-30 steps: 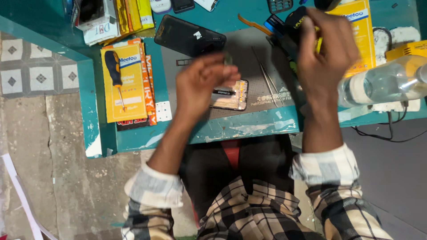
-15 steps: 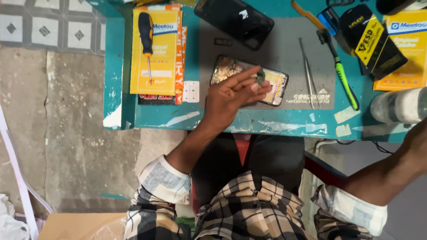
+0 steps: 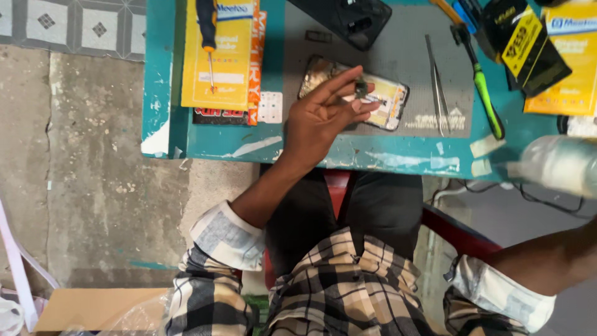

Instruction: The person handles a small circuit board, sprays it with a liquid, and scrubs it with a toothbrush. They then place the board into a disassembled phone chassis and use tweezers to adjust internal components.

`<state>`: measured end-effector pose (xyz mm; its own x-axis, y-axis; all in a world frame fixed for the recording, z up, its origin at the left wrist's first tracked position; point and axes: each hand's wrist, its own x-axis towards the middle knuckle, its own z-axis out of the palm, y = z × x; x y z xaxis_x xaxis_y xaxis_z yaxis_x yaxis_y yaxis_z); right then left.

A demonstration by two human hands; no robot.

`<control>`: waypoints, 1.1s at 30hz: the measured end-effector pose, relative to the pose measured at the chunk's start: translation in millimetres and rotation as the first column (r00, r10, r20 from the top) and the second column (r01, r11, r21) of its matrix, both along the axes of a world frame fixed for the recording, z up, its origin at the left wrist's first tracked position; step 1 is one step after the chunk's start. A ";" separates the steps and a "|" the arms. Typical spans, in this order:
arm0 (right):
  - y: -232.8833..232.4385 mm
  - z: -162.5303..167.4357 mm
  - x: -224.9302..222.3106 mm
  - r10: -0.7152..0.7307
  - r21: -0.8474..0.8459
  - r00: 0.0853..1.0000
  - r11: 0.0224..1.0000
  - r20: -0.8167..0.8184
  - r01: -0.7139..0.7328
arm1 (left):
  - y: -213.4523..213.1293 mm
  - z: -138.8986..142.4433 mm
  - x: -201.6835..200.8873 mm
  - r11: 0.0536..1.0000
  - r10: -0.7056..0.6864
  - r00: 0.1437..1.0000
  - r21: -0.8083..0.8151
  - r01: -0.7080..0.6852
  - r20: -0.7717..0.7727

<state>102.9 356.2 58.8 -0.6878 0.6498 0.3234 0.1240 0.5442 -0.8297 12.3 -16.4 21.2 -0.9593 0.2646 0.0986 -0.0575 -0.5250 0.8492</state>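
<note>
At the bottom of the frame sit the plaid shirt (image 3: 336, 292) and dark trousers of the seated person. The right arm runs off the right edge, so its hand is out of view; a blurred clear bottle (image 3: 556, 165) hangs at the right edge above it. The left hand (image 3: 323, 118), mid-frame, is raised over the counter's (image 3: 161, 93) near edge, thumb and forefinger pinching a small dark part (image 3: 360, 88), other fingers spread. Just beyond and under the fingertips lies an opened phone (image 3: 388, 102) on a grey mat (image 3: 398, 56). Tweezers (image 3: 437, 84) lie right of it, then a green-handled tool (image 3: 482, 93). A yellow packet (image 3: 217, 56) with a screwdriver (image 3: 208, 31) lies upper left; a black phone back (image 3: 348, 18) lies at the top.
</note>
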 end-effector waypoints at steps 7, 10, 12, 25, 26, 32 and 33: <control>-111.4 3.2 38.8 0.233 -0.545 0.623 0.323 -0.747 -0.774 | -2.5 -0.6 14.9 0.999 -0.017 0.990 0.040 0.011 0.142; -157.1 -9.3 19.8 0.239 -0.590 0.544 -0.216 -0.804 -0.778 | -5.9 1.4 18.0 1.000 -0.024 0.987 0.015 0.022 0.157; -176.0 -16.1 8.9 0.221 -0.571 0.527 -0.360 -0.821 -0.738 | -9.5 3.2 17.8 1.000 -0.016 0.988 0.009 0.015 0.155; -148.7 9.0 -24.0 0.757 0.070 0.408 0.510 -0.510 -0.858 | -11.7 -4.0 13.1 0.998 0.020 0.994 0.060 -0.027 0.109; -145.7 11.3 -28.2 0.772 0.185 0.426 0.559 -0.472 -0.808 | -11.2 -3.6 12.5 0.998 0.026 0.994 0.057 -0.032 0.103; -149.7 29.7 -76.5 0.853 0.360 0.288 0.458 -0.435 -0.813 | -12.9 0.1 13.1 0.999 0.034 0.991 0.032 -0.039 0.129; -149.0 30.8 -88.1 0.883 0.419 0.185 0.378 -0.432 -0.826 | -12.9 0.2 13.1 0.999 0.026 0.990 0.031 -0.031 0.138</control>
<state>14.7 207.2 89.6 -0.4915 -0.2711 0.8276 -0.8685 0.0832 -0.4886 25.3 -29.3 21.4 -0.9714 0.2359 -0.0266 -0.1573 -0.5557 0.8164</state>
